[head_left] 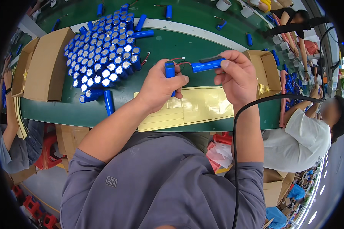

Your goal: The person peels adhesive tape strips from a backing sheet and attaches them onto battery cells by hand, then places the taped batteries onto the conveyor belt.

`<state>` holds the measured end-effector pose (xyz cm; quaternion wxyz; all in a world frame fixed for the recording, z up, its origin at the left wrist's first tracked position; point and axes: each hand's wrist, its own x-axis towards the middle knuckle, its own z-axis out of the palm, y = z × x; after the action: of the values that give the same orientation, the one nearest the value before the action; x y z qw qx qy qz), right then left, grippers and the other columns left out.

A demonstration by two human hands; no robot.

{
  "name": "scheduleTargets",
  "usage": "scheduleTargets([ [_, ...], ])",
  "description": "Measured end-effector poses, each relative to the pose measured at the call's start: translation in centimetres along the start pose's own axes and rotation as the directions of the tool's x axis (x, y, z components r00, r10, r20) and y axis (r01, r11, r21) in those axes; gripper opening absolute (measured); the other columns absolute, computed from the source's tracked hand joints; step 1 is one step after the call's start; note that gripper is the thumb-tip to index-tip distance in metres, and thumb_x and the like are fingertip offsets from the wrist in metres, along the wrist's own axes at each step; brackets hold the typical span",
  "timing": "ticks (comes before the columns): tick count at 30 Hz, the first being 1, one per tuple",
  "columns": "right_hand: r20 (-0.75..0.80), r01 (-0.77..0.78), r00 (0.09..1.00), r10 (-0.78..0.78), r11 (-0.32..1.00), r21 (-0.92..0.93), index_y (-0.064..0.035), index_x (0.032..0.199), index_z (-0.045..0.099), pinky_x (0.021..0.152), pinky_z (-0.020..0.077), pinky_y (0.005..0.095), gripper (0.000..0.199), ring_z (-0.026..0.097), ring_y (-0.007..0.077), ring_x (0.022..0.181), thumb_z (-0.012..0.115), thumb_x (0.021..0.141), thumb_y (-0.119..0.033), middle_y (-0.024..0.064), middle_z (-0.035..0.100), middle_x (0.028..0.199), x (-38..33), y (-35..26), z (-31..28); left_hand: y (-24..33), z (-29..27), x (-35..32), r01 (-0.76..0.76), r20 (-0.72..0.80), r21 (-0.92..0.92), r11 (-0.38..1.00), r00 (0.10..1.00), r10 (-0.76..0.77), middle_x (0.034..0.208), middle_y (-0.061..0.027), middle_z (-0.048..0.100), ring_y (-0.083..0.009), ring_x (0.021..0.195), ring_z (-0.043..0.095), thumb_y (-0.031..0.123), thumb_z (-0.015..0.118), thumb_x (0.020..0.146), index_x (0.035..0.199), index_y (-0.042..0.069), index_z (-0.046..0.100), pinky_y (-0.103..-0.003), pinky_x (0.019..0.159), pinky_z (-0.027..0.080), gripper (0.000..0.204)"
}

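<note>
My left hand [153, 87] is wrapped round a blue cylindrical battery [169, 70], held upright with its lower end showing below the fingers. A second blue battery [205, 66] lies nearly level in my right hand [239, 78], pinched at its right end between thumb and fingers. Along its upper side runs a dark grey strip [210, 59]. Thin red and black wires [182, 63] show between the two batteries; where each one ends I cannot tell. Beneath both hands, yellow backing sheets [206, 108] lie on the green tabletop [164, 45].
Many blue batteries [103, 53] stand packed together at left, a few lying around them. Open cardboard boxes [49, 65] flank the work area on both sides. A black cable [236, 152] passes in front of my right forearm. Co-workers [298, 141] sit at both sides.
</note>
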<state>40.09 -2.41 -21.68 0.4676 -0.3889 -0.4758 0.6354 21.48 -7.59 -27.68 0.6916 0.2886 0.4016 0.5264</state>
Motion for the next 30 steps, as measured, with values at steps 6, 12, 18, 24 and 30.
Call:
scheduleTargets([
  [6,-0.064,0.037,0.997,-0.032,0.996,0.082,0.001,0.094,0.057,0.048,0.051,0.0268,0.014,0.06,0.0142,0.065,0.059,0.08,-0.001,0.008,0.06,0.079,-0.1,-0.2,-1.6,0.1,-0.2,0.0,-0.073,0.007,-0.111,0.991,0.997,0.075,0.076,-0.0049,0.051,-0.0149,0.058,0.054,0.01,0.064,0.08,0.095,0.007,0.045,-0.03,0.046,0.046,0.025],
  [12,-0.101,0.05,0.994,-0.04,0.994,0.097,0.0008,0.094,0.057,0.047,0.0509,0.0267,0.014,0.059,0.0141,0.064,0.058,0.08,-0.001,0.0079,0.06,0.078,-0.4,0.0,-2.3,0.0,-0.9,0.0,-0.094,0.066,-0.214,0.972,0.992,0.111,0.072,-0.0069,0.054,-0.0164,0.063,0.056,0.016,0.06,0.084,0.094,0.005,0.048,-0.03,0.047,0.047,0.019],
  [18,-0.141,0.068,0.988,-0.065,0.997,0.018,0.0017,0.095,0.057,0.048,0.0504,0.025,0.016,0.058,0.0131,0.064,0.058,0.079,0.001,0.0074,0.059,0.078,-0.9,-0.1,-2.2,0.0,-0.4,0.1,-0.191,-0.108,-0.106,0.976,0.978,0.18,0.079,-0.0099,0.059,-0.016,0.066,0.058,0.018,0.06,0.086,0.097,0.002,0.053,-0.029,0.058,0.049,0.021],
  [24,-0.143,0.175,0.974,-0.173,0.985,-0.002,0.0037,0.097,0.056,0.051,0.0519,0.0247,0.018,0.058,0.0128,0.065,0.056,0.078,0.005,0.0089,0.059,0.082,-1.5,-0.5,-2.4,0.6,-0.5,-0.1,0.007,0.035,-0.142,0.99,0.999,-0.002,0.075,-0.0105,0.06,-0.013,0.055,0.056,0.02,0.058,0.088,0.099,0.002,0.054,-0.025,0.045,0.043,0.021],
  [30,-0.189,0.293,0.941,-0.281,0.955,0.038,0.0056,0.098,0.054,0.054,0.0533,0.0255,0.02,0.058,0.0131,0.069,0.052,0.078,0.008,0.0104,0.057,0.087,-1.4,-1.3,-1.8,0.9,-0.7,0.0,0.204,0.097,-0.147,0.968,0.977,-0.191,0.072,-0.0114,0.061,-0.0119,0.045,0.053,0.022,0.055,0.089,0.1,0.002,0.054,-0.022,0.034,0.036,0.022],
])
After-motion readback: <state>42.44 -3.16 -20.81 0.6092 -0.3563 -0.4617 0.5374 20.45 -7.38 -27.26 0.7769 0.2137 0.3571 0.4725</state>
